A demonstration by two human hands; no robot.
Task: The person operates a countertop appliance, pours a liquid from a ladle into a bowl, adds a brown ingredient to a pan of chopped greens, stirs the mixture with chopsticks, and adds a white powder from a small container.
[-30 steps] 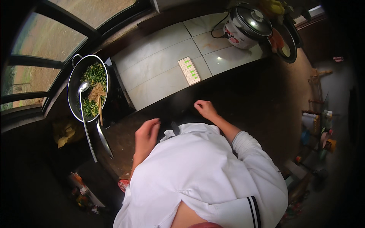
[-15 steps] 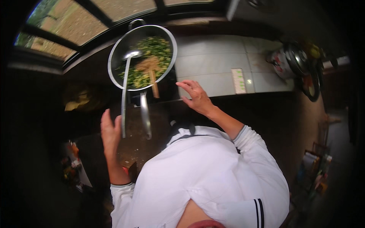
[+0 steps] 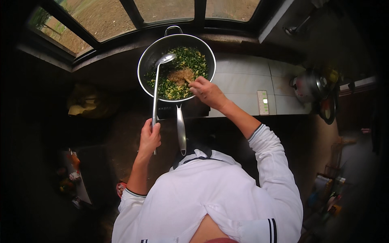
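A deep, light-rimmed wok (image 3: pixel 149 56) holds chopped greens with yellow bits (image 3: pixel 194 60) and a heap of brown shreds (image 3: pixel 178 75). My left hand (image 3: pixel 150 138) is closed round the long handle of a metal ladle (image 3: pixel 155 95), whose bowl rests at the far left part of the food. Over the wok's right near rim, my right hand (image 3: pixel 207 93) grips wooden chopsticks (image 3: pixel 187 80); only a short length shows past the fingers, and their tips reach the brown shreds. The wok's long metal handle (image 3: pixel 181 129) points toward me, between my arms.
White tiled counter (image 3: pixel 239 73) runs to the right of the wok, with a pale strip-shaped object with green marks (image 3: pixel 263 102) near its front edge. A pot-like appliance (image 3: pixel 310 85) stands further right. Windows line the back; a yellowish bag (image 3: pixel 83 107) lies at left.
My left hand has gone from free and spread to holding the ladle handle. My right hand has moved from beside the wok onto the chopsticks. The view has shifted, so the wok appears further right.
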